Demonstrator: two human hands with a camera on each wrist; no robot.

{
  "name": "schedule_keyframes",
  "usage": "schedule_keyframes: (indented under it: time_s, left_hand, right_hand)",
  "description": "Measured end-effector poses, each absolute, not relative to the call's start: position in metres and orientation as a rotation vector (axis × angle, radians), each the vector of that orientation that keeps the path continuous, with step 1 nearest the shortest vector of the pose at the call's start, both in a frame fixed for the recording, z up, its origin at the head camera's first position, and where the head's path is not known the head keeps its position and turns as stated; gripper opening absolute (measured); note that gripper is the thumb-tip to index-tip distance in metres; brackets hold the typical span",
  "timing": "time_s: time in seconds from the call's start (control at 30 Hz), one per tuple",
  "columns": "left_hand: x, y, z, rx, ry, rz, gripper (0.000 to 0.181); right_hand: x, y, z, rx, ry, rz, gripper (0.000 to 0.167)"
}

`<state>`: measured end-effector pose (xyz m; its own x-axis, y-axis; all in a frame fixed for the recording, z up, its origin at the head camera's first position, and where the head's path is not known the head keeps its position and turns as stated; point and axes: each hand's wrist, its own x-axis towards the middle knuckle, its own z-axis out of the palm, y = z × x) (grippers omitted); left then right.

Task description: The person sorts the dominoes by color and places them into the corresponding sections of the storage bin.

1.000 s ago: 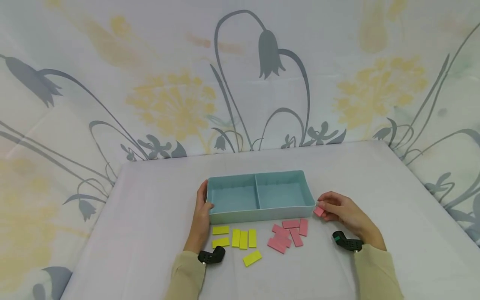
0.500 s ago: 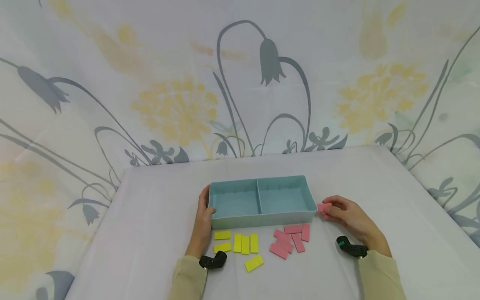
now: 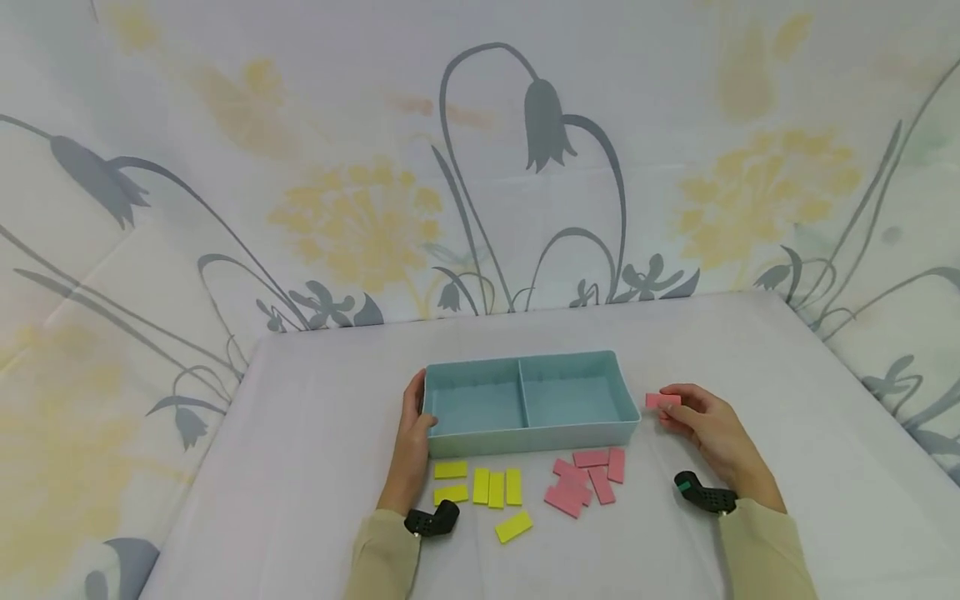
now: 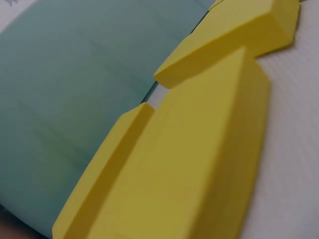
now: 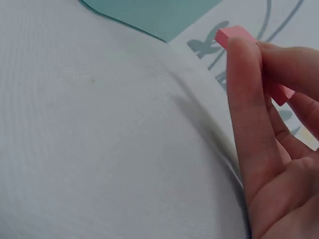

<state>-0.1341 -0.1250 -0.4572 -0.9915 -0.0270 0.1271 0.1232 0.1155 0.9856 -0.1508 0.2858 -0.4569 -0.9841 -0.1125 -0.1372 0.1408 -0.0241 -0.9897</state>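
Head view puts the right hand just beside the right end of a pale blue-green, two-compartment rectangular box, its thumb and fingers pinching a small, flat pink rectangular block. A slip or twist looks the likeliest trouble: the pinch leaves one end free, so a knock against the rim could swing the block round or drop it on the white cloth-covered surface. The left hand grips the box's left end, thumb over the rim; a careless tug there could drag the front wall into the flat yellow rectangular blocks or the loose pink blocks lying close before it.

In the right wrist view the pinched block sits behind the thumb, one end jutting past the thumb's tip and a corner showing lower down among the fingers. Its middle is hidden, so I cannot tell whether more than one piece is held. Seen from the head, its free end points toward the box, near the wall but apart from it.
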Motion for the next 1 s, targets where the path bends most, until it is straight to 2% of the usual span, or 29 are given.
schedule_keyframes:
  time_s: [0.37, 0.63, 0.87, 1.0]
  left_hand:
    - [-0.137, -0.123, -0.458, -0.075, -2.267, -2.015, 0.068]
    - [-0.137, -0.125, -0.457, -0.072, -2.276, -1.994, 0.067]
    - [-0.137, -0.124, -0.457, -0.071, -2.282, -1.992, 0.066]
    - [-0.138, -0.125, -0.457, -0.071, -2.280, -1.982, 0.066]
  right_hand:
    - [-0.150, 0.283, -0.455, 0.321, 2.061, -2.354, 0.044]
    - [-0.154, 0.280, -0.452, 0.456, 1.915, -2.626, 0.035]
    - [-0.154, 0.273, -0.446, 0.632, 1.847, -2.743, 0.044]
    - [-0.156, 0.268, -0.444, 0.674, 1.844, -2.798, 0.040]
